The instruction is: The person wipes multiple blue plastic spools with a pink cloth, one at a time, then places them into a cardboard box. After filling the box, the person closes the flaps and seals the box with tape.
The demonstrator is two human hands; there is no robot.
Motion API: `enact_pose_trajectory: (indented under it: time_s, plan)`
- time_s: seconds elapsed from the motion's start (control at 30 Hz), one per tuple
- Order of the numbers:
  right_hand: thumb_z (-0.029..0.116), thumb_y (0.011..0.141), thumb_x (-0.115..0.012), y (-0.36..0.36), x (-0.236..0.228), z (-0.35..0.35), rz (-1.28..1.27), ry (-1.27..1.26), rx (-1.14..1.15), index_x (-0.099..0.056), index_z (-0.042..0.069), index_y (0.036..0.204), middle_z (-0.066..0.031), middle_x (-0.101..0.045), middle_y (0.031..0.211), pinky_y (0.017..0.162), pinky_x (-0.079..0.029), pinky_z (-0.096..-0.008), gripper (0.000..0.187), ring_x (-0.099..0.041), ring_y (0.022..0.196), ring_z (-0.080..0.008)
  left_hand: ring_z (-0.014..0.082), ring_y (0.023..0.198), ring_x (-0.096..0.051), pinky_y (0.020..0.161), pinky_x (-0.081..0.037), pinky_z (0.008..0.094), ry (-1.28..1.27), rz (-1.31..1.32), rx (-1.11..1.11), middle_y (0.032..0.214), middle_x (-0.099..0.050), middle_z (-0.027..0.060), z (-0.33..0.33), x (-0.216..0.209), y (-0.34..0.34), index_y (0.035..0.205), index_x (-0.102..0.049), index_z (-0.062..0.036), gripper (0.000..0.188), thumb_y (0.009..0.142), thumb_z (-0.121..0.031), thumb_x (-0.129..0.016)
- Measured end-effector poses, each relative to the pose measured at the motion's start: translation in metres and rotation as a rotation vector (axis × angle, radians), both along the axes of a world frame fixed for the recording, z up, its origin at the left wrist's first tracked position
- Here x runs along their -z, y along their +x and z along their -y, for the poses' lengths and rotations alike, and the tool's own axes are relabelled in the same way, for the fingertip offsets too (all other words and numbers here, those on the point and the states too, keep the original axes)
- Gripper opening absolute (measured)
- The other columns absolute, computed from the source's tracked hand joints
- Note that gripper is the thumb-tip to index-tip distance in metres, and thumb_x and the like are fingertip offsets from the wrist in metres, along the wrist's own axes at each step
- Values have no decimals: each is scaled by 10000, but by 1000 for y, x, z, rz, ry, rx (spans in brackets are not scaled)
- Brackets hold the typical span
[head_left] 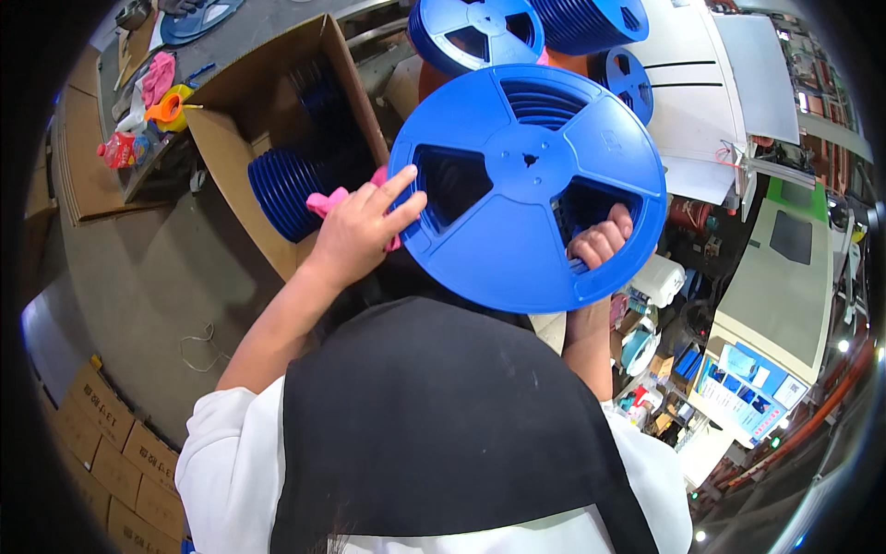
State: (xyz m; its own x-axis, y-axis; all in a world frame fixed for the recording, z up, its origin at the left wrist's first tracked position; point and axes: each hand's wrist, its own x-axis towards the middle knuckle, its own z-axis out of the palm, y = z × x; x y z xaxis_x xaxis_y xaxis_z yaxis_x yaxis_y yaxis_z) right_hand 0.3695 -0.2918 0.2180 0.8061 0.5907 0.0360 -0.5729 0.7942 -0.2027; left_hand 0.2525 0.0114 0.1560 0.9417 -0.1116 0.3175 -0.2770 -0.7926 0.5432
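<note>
Cartons point(117, 471) stand beside us. Our left fingers point(404, 214), parted, grip the blue reel point(494, 242) by its rim; right fingers point(598, 244) clench through its window.

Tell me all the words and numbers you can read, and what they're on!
I won't copy printed words, but here's where writing shows:
Stacked cardboard boxes: big dark print on their sides, left uncopied.
Poster on the pale machine: too small to read.
Red bottle: label too blurred to read.
Big blue reel: one small raised mark, too faint to read.
</note>
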Motion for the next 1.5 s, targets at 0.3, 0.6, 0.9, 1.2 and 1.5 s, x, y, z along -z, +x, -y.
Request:
enact_pose_trajectory:
  time_s: [0.3, 0.6, 0.9, 1.2, 1.5]
  plan:
    - [388, 893, -642, 3, -8, -10, -55, -303, 58, -451, 35, 1178, -34, -503, 827, 734, -453, -367, 492, -512, 740, -170, 251, 786, -606, 699, -513, 354, -164, -60, 29, 1252, -610, 128, -22, -10, -15, 1054, -606, -112, 440, 653, 48, -689]
    - [292, 898, -604, -10, -5, -36, -128, -774, 102, -542, 14, 1195, -84, -610, 853, 778, -519, -420, 411, -608, 800, -223, 281, 1044, -650, 925, -524, 397, -1922, -630, -163, 1131, -647, 213, -68, -11, -56, 1142, -555, -16, 307, 877, -128, -663]
    - [340, 879, -600, -14, -10, -42, -104, -865, 72, -518, 35, 1216, -55, -573, 827, 744, -506, -380, 462, -558, 744, -179, 332, 1055, -648, 947, -520, 438, -2042, -662, -198, 1136, -638, 245, -66, 2, -75, 1157, -538, -21, 392, 830, -152, -710]
    - [330, 841, -622, -12, -7, -47, -121, -857, 43, -535, 52, 1164, -57, -583, 797, 726, -511, -398, 434, -562, 718, -195, 293, 1048, -652, 938, -519, 407, -2005, -611, -292, 1128, -650, 210, -67, 0, -78, 1160, -545, -10, 357, 846, -116, -679]
    - [337, 851, -600, -13, -7, -43, -138, -885, 65, -518, 52, 1166, -45, -552, 799, 738, -501, -373, 433, -543, 715, -173, 236, 952, -668, 879, -534, 371, -1774, -454, -733, 1036, -673, 151, -82, 29, -72, 1145, -545, -7, 261, 897, -78, -587]
